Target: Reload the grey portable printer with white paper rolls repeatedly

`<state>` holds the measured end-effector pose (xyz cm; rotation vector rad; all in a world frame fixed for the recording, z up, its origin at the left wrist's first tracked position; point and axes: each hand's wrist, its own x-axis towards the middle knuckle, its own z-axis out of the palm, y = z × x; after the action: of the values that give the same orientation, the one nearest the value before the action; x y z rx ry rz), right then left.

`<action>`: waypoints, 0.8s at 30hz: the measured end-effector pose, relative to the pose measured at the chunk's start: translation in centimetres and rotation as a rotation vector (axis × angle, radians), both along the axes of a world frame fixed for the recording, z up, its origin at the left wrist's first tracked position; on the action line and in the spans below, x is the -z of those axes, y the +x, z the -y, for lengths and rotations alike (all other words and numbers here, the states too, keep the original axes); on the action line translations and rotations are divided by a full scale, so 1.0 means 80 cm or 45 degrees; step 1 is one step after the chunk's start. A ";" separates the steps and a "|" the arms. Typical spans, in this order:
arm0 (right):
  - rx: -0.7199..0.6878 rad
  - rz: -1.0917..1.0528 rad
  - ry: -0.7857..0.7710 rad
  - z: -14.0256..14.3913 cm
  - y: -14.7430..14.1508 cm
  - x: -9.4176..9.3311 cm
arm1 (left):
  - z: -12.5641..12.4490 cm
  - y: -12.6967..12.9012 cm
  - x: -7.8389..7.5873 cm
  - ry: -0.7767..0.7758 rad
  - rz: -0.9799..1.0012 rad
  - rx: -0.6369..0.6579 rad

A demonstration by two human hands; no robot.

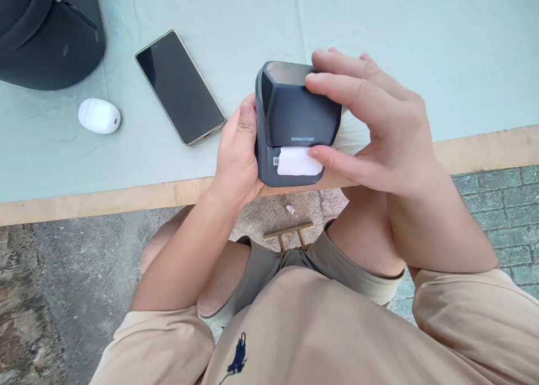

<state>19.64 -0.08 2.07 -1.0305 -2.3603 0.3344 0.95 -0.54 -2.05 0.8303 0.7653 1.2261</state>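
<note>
Holding a small grey label printer [295, 124] at the table edge [105, 197], label [297, 161] showing at its slot.

Left hand [238, 149] grips the printer's side; right hand [374, 127] closes over its top, thumb on the white label. Judged step: taking the label, which calls for a clean pull. A phone [180, 86], white case [99, 115] and dark bag [46, 31] lie on the pale green cover; paved ground below.

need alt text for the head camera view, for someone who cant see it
Two bare hands hold a small dark grey label printer over a table edge: the left hand grips its side, and the right hand covers its top, thumb on the white label. A phone, white case and dark bag lie on the table.
</note>
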 end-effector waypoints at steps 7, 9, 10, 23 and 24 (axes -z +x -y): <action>0.501 -0.477 0.252 0.003 -0.025 -0.012 | -0.001 0.000 -0.004 -0.012 0.180 0.147; 0.640 -0.605 0.190 0.004 -0.037 -0.018 | 0.001 -0.001 -0.004 0.018 0.141 0.161; 0.669 -0.652 0.156 0.004 -0.042 -0.020 | 0.002 -0.002 -0.004 0.018 0.124 0.159; 0.457 0.384 -0.186 -0.002 -0.034 -0.023 | 0.010 -0.006 -0.011 -0.055 0.132 0.192; 0.459 0.416 -0.233 -0.003 -0.034 -0.025 | 0.011 -0.006 -0.012 -0.061 0.132 0.189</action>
<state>16.93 0.16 4.10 -1.6783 -2.3862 0.2636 0.48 -1.40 -1.12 0.7645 0.6357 1.1055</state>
